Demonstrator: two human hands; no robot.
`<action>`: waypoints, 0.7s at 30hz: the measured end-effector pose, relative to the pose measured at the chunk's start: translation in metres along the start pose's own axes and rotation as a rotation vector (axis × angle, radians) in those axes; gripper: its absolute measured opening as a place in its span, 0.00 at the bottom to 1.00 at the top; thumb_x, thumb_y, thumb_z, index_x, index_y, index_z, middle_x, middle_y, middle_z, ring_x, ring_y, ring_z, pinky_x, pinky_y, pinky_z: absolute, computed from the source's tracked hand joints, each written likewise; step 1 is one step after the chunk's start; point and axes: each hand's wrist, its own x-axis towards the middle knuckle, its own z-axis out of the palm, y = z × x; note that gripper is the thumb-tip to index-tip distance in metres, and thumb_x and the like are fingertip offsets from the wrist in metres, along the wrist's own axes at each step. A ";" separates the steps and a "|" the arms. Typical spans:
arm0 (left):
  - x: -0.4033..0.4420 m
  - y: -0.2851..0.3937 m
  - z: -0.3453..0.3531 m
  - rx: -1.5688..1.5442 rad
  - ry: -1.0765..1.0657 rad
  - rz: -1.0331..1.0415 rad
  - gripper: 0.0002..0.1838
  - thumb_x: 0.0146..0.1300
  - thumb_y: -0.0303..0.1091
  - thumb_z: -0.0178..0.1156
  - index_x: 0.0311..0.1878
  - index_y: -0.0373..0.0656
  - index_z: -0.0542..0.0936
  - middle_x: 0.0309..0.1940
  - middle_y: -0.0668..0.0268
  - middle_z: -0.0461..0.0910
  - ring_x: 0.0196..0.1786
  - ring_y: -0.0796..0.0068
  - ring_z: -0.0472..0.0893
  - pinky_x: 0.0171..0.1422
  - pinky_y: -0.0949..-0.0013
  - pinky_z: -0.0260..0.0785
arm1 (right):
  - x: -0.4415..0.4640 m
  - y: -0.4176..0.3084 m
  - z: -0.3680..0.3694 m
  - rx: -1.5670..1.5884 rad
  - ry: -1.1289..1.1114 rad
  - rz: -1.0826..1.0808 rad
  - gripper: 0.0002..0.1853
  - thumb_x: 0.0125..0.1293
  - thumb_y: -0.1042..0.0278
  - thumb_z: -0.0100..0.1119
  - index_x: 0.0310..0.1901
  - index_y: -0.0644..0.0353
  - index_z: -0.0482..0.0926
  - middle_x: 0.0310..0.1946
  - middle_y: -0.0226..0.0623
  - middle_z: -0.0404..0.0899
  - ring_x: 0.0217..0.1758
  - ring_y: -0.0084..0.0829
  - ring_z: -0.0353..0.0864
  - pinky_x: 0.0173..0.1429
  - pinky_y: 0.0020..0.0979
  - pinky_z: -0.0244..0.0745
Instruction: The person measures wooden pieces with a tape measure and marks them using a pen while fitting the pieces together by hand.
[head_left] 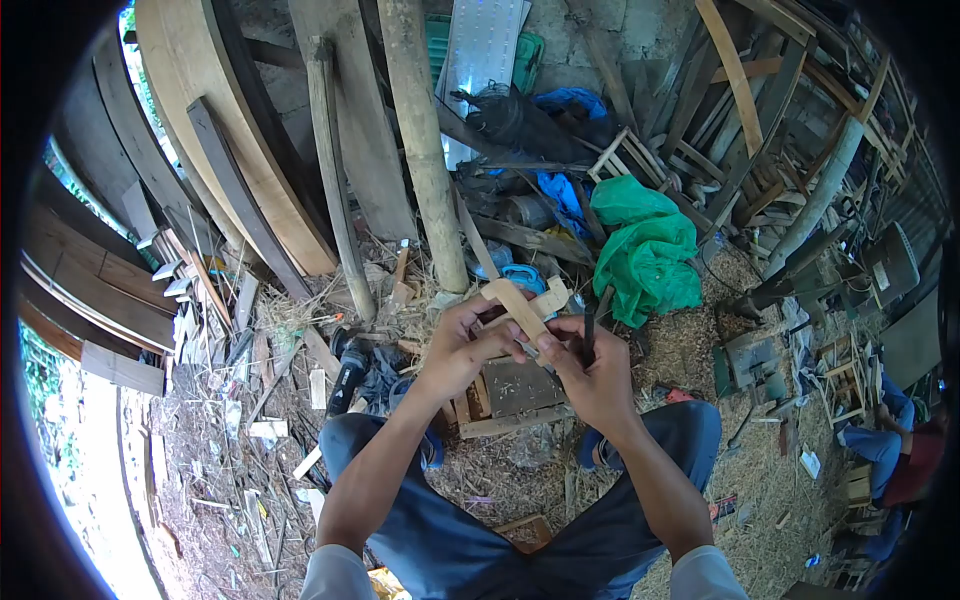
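A small light-coloured wooden piece [518, 304], made of a flat strip with a shaped part crossing or lying beside it, is held up in front of me between both hands. My left hand [462, 352] is closed on its left side, thumb and fingers pinching it. My right hand [598, 372] pinches the near right end between thumb and fingers. A thin dark stick-like tool [588, 332] stands up from the right hand's fingers; its kind is unclear. Below the hands, between my knees, sits a low wooden block or bench [522, 390] with small chips on it.
A dark power tool [348, 376] lies by my left knee. Green plastic sheeting [648, 255] and piled scraps lie ahead. Planks [245, 130] and a bamboo post [422, 150] lean upright. Shavings cover the ground. Another person [905, 450] sits at the far right.
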 end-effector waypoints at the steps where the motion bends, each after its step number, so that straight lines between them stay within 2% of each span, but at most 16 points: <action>1: 0.000 -0.001 0.000 -0.012 0.011 0.010 0.19 0.61 0.22 0.54 0.57 0.31 0.71 0.42 0.59 0.78 0.36 0.76 0.79 0.42 0.73 0.74 | -0.001 -0.001 0.000 0.001 0.000 -0.001 0.10 0.61 0.65 0.63 0.38 0.64 0.81 0.17 0.28 0.76 0.17 0.14 0.60 0.22 0.23 0.56; 8: 0.000 -0.008 -0.003 0.010 0.001 0.050 0.18 0.62 0.25 0.58 0.55 0.34 0.72 0.39 0.63 0.78 0.32 0.81 0.75 0.36 0.75 0.69 | -0.003 -0.006 0.000 -0.011 0.015 -0.040 0.10 0.61 0.65 0.64 0.39 0.63 0.80 0.19 0.29 0.76 0.17 0.15 0.60 0.22 0.23 0.56; 16: -0.001 -0.006 -0.001 -0.017 0.019 0.057 0.18 0.62 0.27 0.61 0.54 0.35 0.73 0.38 0.66 0.78 0.30 0.82 0.73 0.35 0.76 0.67 | -0.004 0.000 0.001 0.014 0.047 -0.086 0.10 0.61 0.66 0.64 0.39 0.63 0.80 0.19 0.28 0.75 0.17 0.16 0.60 0.22 0.23 0.56; 21: 0.000 -0.004 0.000 -0.018 0.036 0.062 0.18 0.61 0.27 0.62 0.54 0.35 0.74 0.39 0.66 0.78 0.30 0.83 0.72 0.34 0.76 0.67 | -0.004 0.001 0.004 0.071 0.052 -0.065 0.12 0.61 0.67 0.64 0.44 0.63 0.80 0.20 0.29 0.78 0.17 0.14 0.61 0.22 0.22 0.56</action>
